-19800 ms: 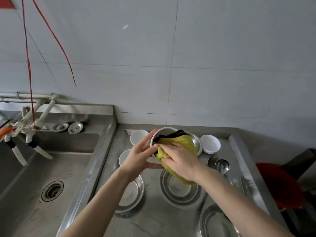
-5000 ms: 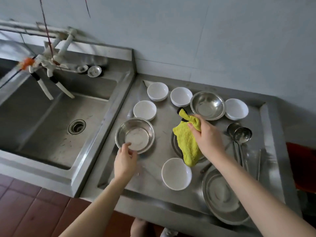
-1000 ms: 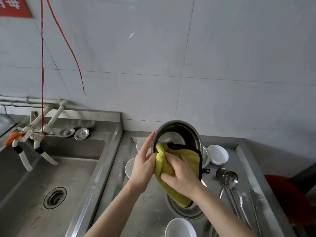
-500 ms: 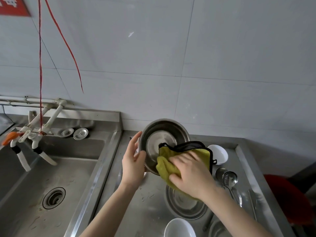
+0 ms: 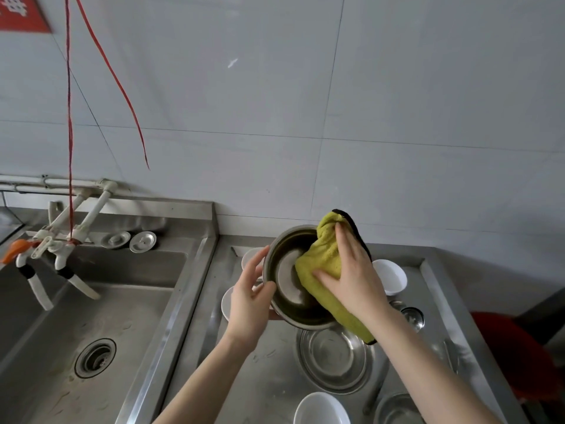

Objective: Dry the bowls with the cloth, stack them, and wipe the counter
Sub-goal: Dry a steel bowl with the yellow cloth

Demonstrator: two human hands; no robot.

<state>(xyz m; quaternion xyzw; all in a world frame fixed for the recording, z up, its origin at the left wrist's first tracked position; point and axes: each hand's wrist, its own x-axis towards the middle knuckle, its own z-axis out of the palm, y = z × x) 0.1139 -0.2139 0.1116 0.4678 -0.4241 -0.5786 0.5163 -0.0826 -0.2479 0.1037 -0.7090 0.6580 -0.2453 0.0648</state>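
Observation:
My left hand [image 5: 249, 301] grips the left rim of a steel bowl [image 5: 286, 281], which is tilted on its side above the counter [image 5: 269, 371] with its opening toward me. My right hand [image 5: 354, 280] presses a yellow cloth [image 5: 324, 258] with black edging into the bowl's right side. White bowls sit on the counter: one behind the right hand [image 5: 391, 275], one at the front edge [image 5: 321, 408], two partly hidden behind the left hand [image 5: 227, 301]. An empty steel bowl [image 5: 334, 361] lies flat under the held one.
A deep steel sink [image 5: 91, 332] with a drain and white taps [image 5: 61, 249] lies to the left. Another steel bowl [image 5: 397, 410] and ladles [image 5: 412, 316] sit at the right. A red stool [image 5: 519, 356] stands beyond the counter's right edge. Red strings [image 5: 70, 117] hang at left.
The cloth has moved from the bowl's lower rim up into its right side, and my right hand has risen with it. The bowl has shifted right and tilted further.

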